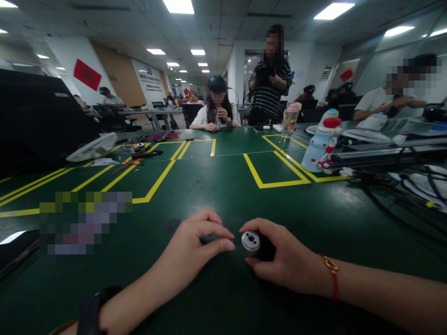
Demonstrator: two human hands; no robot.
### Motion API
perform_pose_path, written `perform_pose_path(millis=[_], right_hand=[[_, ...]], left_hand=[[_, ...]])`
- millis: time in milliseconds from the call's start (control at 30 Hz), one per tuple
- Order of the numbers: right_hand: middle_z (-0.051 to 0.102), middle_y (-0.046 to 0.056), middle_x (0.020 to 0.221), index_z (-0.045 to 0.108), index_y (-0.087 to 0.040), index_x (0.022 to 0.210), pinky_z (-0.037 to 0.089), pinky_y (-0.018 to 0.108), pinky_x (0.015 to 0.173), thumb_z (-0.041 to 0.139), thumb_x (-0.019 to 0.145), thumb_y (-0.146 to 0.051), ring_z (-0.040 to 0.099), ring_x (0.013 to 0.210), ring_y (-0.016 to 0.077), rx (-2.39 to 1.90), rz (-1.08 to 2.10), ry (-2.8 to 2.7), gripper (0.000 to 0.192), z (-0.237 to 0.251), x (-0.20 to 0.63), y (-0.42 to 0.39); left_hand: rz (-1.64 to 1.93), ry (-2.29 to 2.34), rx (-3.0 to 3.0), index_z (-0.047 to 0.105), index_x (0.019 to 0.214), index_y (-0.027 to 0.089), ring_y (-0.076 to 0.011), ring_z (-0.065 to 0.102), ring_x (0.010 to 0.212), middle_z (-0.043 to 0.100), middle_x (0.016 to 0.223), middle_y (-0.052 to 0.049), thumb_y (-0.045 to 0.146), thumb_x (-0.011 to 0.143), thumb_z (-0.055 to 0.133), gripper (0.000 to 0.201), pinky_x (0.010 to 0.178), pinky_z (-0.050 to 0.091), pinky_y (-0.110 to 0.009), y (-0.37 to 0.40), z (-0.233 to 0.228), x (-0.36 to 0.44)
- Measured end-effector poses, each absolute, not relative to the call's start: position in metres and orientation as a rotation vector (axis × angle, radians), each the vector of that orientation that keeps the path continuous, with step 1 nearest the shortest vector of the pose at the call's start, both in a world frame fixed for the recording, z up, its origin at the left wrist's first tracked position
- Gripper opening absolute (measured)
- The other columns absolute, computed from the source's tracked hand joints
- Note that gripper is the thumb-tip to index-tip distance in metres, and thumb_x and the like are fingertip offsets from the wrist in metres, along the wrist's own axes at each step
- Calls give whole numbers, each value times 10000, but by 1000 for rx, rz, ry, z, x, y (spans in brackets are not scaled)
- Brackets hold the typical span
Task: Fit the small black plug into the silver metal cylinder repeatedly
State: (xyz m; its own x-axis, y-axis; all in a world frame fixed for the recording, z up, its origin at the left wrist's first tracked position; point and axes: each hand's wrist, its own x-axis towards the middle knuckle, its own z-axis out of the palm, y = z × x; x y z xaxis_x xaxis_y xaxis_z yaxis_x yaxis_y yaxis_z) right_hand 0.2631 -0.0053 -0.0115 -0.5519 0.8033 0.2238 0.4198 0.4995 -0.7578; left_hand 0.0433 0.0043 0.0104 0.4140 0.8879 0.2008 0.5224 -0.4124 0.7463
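My right hand (279, 251) has its thumb and fingers around a small metal cylinder (250, 241) that looks like a small motor. Its round silver end faces up, showing a dark centre and small holes. Just left of the cylinder is my left hand (200, 239), thumb and forefinger brought together in a pinch. Whatever lies between those fingertips, if anything, is too small to make out. The left fingertips are apart from the cylinder. Both hands are low over the green table (209, 186).
Wires and a small motor assembly (138, 148) lie back left, near a white fan (92, 148). A blue bottle (314, 150), metal rails (377, 156) and black cables (391, 209) are at the right. A black device (17, 256) sits left. A person (216, 114) sits opposite.
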Motion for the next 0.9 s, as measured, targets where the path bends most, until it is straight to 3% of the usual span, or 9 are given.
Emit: perform_pose_path(millis=[300,500,700,800,900], right_hand=[[582,14,949,521,-204,1025,433,239,724,609,671,-212,534,825,111,-1060,741,-2132,365,-14,265,-6],[597,19,897,531,-189,959,422,237,681,581,684,-249,540,777,117,-1280,484,-2153,286,14,283,19],[592,63,829,551,-166,884,390,272,608,608,629,-399,532,694,153,-1990,-11,-2039,350,37,386,100],[576,101,724,567,-139,754,391,298,588,610,612,-377,534,647,172,-2207,-69,-1944,280,39,445,127],[497,75,527,531,-156,552,387,334,521,640,563,-336,518,534,190,-2248,-44,-1914,211,37,480,138]], left_hand=[[609,1117,2278,731,828,323,-169,556,821,620,846,0,411,723,675,148,737,397,-300,11,-17,55],[598,1126,2205,708,943,324,-165,552,817,609,858,-2,437,726,665,249,733,407,-291,9,-8,51],[683,1366,2039,680,994,275,-170,554,775,618,942,-20,482,813,526,315,681,410,-285,22,16,17],[769,1521,1910,680,971,243,-194,568,806,652,899,-23,511,803,512,358,694,403,-284,37,13,-2],[811,1624,1740,669,990,222,-190,562,735,660,846,-23,557,772,514,428,624,401,-269,48,3,-12]])
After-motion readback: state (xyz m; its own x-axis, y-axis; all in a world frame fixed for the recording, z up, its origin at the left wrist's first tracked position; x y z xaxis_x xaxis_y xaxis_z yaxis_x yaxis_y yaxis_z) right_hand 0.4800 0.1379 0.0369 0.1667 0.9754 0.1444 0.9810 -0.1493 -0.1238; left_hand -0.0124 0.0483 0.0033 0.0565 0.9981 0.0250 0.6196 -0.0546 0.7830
